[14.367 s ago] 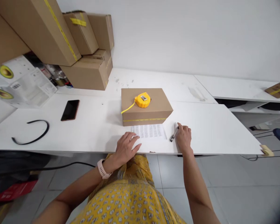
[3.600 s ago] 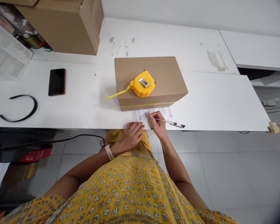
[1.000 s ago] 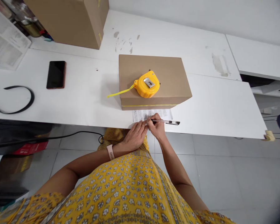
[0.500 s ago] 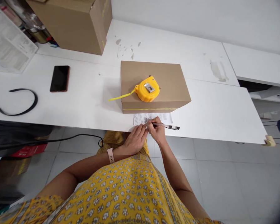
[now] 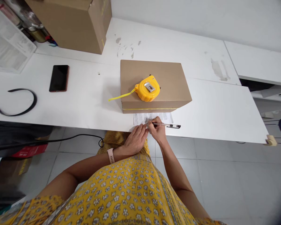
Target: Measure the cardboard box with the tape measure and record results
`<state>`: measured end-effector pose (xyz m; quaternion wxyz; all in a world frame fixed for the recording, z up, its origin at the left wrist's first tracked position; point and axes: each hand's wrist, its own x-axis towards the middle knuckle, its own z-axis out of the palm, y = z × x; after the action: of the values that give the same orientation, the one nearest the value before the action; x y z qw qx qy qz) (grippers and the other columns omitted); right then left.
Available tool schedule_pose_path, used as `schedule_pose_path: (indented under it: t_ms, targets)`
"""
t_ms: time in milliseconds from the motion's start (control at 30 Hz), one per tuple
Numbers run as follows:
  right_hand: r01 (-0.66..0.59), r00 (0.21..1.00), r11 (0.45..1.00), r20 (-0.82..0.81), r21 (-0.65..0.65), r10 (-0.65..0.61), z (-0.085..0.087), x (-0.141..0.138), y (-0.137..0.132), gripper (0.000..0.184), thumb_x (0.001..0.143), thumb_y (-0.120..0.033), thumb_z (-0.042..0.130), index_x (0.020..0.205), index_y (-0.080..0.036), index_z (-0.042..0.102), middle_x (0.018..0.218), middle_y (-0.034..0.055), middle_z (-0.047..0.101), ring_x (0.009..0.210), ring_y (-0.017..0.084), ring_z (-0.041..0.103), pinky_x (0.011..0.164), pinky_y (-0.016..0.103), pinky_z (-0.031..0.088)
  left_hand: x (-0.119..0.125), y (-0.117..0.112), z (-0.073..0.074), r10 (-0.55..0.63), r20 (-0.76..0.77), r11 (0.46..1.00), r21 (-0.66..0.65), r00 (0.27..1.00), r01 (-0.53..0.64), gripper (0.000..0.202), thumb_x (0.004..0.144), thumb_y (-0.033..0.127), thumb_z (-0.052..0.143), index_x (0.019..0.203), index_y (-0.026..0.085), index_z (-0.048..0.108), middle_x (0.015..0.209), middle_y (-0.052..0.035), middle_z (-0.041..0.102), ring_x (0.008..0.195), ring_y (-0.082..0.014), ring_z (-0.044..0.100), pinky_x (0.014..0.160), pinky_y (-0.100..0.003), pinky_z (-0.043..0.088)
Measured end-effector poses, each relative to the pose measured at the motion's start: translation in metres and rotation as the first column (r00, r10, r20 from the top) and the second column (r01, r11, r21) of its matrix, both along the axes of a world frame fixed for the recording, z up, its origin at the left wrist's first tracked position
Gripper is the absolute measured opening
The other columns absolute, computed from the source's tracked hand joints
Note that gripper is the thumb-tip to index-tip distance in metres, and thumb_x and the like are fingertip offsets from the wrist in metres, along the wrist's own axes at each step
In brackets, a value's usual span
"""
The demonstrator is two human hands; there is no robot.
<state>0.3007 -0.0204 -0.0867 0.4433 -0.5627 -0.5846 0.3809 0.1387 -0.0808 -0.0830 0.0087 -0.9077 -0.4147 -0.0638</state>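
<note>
Between the fingers and thumb of my right hand (image 5: 158, 131) is a pen (image 5: 170, 126), its tip down at a sheet of paper (image 5: 140, 118) with rows of handwriting. My left hand (image 5: 136, 140) lies flat with fingers stretched out over the paper's lower edge, at the front of the table. Just behind the paper stands a closed brown cardboard box (image 5: 173, 81), which may cover part of the sheet. On top of that box rests a yellow tape measure (image 5: 149, 89), its yellow strap hanging over the box's left edge.
A phone (image 5: 59, 78) and a black headband (image 5: 34, 101) lie on the white table (image 5: 91, 103) to the left. A larger cardboard box (image 5: 75, 29) stands at the back left. Below the front edge runs a black cable (image 5: 79, 135). Shelving (image 5: 269, 92) adjoins at the right.
Nearly everything stays in place; the view has shifted very slightly. Both hands keep their positions, with the pen still at the paper.
</note>
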Motion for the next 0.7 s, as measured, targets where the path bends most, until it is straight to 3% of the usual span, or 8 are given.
schedule_pose_path:
  t_ms: [467,700]
  targets:
    - [0.008,1.000,1.000,0.010,0.026,-0.009,0.002,-0.001,0.001,0.028,0.089,-0.035,0.061,0.071,-0.024,0.043,0.057,-0.0069,0.043,0.052,0.010,0.040,0.051,0.025,0.034,0.000,0.000,0.002,0.007,0.000,0.999,-0.036,1.000,-0.007,0.053,0.100,0.024,0.043,0.147,0.001,0.047,0.155,-0.0244,0.046,0.146,-0.0352,0.042,0.121,-0.051,0.034]
    - [0.059,0.995,0.998,-0.078,-0.009,-0.059,0.017,0.000,0.005,0.025,0.083,-0.030,0.061,0.068,-0.024,0.042,0.058,-0.0069,0.040,0.055,0.010,0.037,0.052,0.024,0.034,0.000,0.001,0.002,0.007,0.015,0.999,-0.045,1.000,-0.006,0.050,0.100,0.019,0.040,0.147,0.002,0.047,0.157,-0.0233,0.044,0.146,-0.0340,0.042,0.121,-0.050,0.032]
